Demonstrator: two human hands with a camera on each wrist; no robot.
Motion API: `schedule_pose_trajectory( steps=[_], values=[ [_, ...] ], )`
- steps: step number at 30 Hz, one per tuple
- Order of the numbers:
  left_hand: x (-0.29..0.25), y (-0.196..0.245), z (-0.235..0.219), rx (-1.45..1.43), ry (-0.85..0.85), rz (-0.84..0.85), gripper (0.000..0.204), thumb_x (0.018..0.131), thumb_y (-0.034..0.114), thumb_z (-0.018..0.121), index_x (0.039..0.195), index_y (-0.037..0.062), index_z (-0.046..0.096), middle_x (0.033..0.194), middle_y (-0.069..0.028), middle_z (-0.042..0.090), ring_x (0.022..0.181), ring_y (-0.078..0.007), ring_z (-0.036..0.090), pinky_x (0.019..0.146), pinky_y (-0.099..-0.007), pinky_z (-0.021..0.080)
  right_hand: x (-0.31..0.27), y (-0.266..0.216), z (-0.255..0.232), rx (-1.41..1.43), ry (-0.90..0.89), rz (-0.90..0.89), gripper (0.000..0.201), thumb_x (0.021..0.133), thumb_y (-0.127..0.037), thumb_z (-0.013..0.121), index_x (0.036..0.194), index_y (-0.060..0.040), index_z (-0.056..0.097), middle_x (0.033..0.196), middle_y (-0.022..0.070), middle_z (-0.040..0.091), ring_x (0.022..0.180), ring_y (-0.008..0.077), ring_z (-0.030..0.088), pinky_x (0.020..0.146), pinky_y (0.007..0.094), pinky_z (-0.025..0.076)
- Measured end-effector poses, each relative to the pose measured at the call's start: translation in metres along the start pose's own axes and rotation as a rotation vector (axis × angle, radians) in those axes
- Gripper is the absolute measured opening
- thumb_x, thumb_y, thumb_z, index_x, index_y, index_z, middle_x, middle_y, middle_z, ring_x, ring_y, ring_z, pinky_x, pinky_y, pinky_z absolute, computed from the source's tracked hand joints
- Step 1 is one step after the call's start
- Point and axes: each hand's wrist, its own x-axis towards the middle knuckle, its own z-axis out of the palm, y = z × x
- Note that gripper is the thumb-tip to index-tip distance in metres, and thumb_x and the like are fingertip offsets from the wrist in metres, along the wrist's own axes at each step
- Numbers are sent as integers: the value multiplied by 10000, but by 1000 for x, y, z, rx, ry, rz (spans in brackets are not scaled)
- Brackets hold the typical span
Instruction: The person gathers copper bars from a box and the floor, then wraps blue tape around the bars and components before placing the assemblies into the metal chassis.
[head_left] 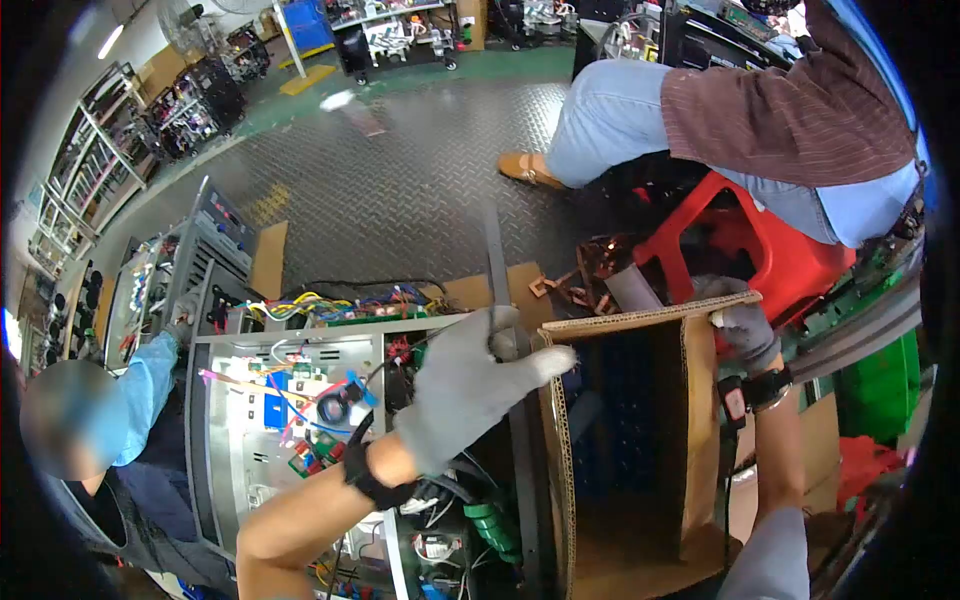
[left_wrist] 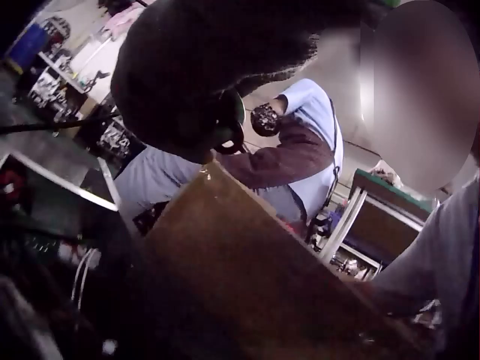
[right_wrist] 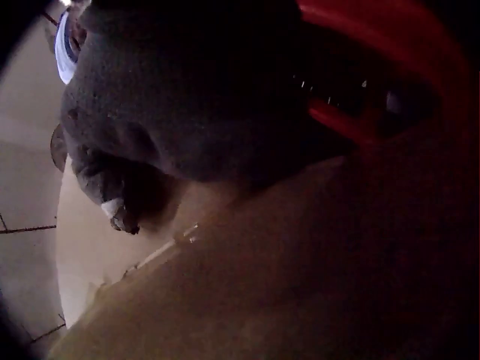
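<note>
An open-topped cardboard box (head_left: 562,460) stands beside an opened metal equipment chassis (head_left: 384,365), with dark blue contents inside it. My gloved left hand (head_left: 465,390) is over the chassis edge, its thumb stretched out to the box's near-left rim and the other fingers loosely bent; in the left wrist view the hand (left_wrist: 202,75) is above a corner of the box (left_wrist: 225,240). At the far right corner, my gloved right hand (head_left: 742,325) grips the box's side; the right wrist view shows the hand (right_wrist: 180,97) dark against the cardboard (right_wrist: 225,292).
A seated person (head_left: 780,130) is beyond the box, near a red plastic stool (head_left: 770,240). Another person (head_left: 145,390) works at the left. Copper-coloured parts (head_left: 590,285) lie behind the box. Wires (head_left: 350,305) run along the chassis; a green bin (head_left: 880,385) is at the right.
</note>
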Motion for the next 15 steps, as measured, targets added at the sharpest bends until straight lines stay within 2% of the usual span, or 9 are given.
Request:
schedule_pose_trajectory(
  steps=[2, 3, 6, 7, 8, 9, 12, 13, 15],
  values=[
    [8, -5, 15, 65, -56, 12, 444, 793, 385, 767, 962, -5, 643, 747, -17, 572, 648, -75, 507, 631, -244, 445, -5, -10, 8, -25, 65, 37, 418, 676, -238, 708, 993, 25, 635, 940, 68, 649, 855, 163, 614, 751, 290, 479],
    [12, -2, 16, 90, -113, -139, 614, 717, 538, 752, 951, -16, 632, 799, -152, 652, 781, -305, 654, 725, -375, 504, -10, -15, 13, -33, 109, 61, 420, 679, -240, 709, 998, 24, 633, 945, 67, 648, 857, 162, 614, 754, 291, 479],
    [7, -9, 21, 112, -172, -63, 543, 739, 455, 725, 972, -22, 612, 801, -189, 657, 802, -338, 662, 737, -392, 512, -18, 7, 0, -142, 140, 12, 298, 794, -103, 648, 1077, -12, 624, 989, 64, 640, 927, 160, 594, 832, 311, 476],
    [9, -14, 24, 132, -180, -30, 510, 762, 419, 707, 987, -29, 612, 772, -151, 653, 783, -311, 664, 731, -395, 513, -18, 16, -6, -277, 197, 47, 291, 803, -74, 634, 1088, -19, 622, 1009, 53, 640, 944, 149, 591, 846, 315, 479],
    [8, -4, 22, 55, -240, -154, 491, 772, 393, 700, 995, -36, 613, 782, -131, 646, 790, -277, 654, 726, -379, 506, -16, 5, 16, 53, 220, 61, 287, 793, -74, 635, 1074, -17, 624, 1022, 46, 645, 939, 141, 592, 847, 313, 484],
    [7, 6, 19, -17, -292, -270, 472, 783, 366, 693, 1003, -43, 613, 792, -111, 639, 798, -244, 645, 722, -363, 500, -15, -1, 25, 20, 231, 19, 282, 784, -63, 622, 1061, -16, 626, 1003, 41, 648, 914, 141, 598, 833, 308, 489],
    [4, -25, 20, -206, -233, 6, 453, 797, 313, 678, 1046, -57, 602, 844, -75, 623, 844, -176, 604, 739, -325, 476, -18, 4, 21, 69, 158, -7, 321, 805, -185, 639, 1070, -6, 613, 987, 46, 642, 937, 144, 585, 868, 287, 456],
    [2, -24, 13, -198, -284, -99, 470, 796, 275, 663, 1119, -59, 586, 931, -80, 632, 901, -157, 577, 796, -300, 450, -20, -1, 18, 133, 87, -3, 337, 819, -188, 634, 1097, 2, 607, 1023, 54, 640, 958, 151, 587, 879, 283, 456],
    [-11, -14, 9, -360, -256, -91, 251, 794, 211, 626, 965, 28, 627, 869, -11, 615, 816, -108, 558, 756, -267, 449, -22, 4, 0, -301, 3, -212, 377, 861, -181, 603, 1178, 22, 580, 1150, 94, 620, 1065, 180, 577, 948, 304, 443]
  ],
)
